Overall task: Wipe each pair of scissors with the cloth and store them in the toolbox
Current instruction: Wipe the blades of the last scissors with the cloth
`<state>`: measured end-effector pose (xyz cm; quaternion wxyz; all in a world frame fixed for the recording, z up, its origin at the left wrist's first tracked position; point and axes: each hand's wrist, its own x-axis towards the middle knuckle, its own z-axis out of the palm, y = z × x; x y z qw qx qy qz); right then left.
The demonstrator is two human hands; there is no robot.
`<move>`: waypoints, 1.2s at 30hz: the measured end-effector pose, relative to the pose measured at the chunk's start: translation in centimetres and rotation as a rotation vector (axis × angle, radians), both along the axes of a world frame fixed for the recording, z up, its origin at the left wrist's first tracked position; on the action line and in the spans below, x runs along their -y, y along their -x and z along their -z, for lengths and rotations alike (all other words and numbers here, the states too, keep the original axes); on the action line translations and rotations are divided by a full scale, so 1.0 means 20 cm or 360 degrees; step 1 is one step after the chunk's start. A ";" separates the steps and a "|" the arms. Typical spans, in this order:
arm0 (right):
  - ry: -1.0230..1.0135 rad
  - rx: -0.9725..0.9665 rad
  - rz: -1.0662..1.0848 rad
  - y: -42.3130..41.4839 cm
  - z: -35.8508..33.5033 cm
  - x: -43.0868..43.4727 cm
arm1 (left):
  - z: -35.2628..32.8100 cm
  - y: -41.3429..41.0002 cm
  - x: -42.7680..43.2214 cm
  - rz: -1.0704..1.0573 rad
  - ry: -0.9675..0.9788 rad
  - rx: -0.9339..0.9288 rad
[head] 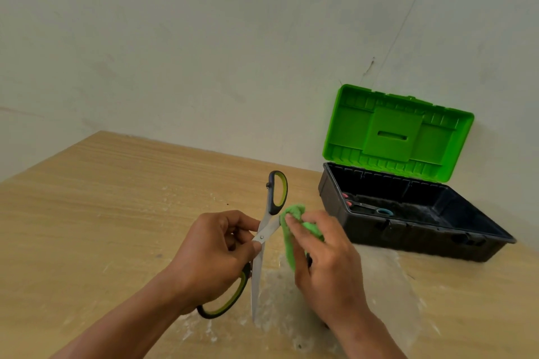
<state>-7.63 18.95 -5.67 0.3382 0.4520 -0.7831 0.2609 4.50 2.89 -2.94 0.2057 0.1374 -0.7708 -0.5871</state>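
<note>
Left hand (215,253) pinches green-handled scissors (256,271) at the pivot, thumb and fingers curled round it. Scissors are spread wide and held above the table (116,198): one handle up, the other below the left palm, one blade pointing down. Right hand (326,265) grips a green cloth (293,213) bunched against the metal just right of the pivot. Toolbox (423,245) stands open to the right against the wall (204,52), green lid (393,131) upright. More scissors (368,207) lie inside it, with pink and blue handles.
</note>
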 end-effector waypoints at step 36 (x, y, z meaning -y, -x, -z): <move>0.0111 -0.0140 -0.0212 -0.04 0.00 0.03 | -0.05 0.00 0.01 0.0163 -0.0795 -0.0027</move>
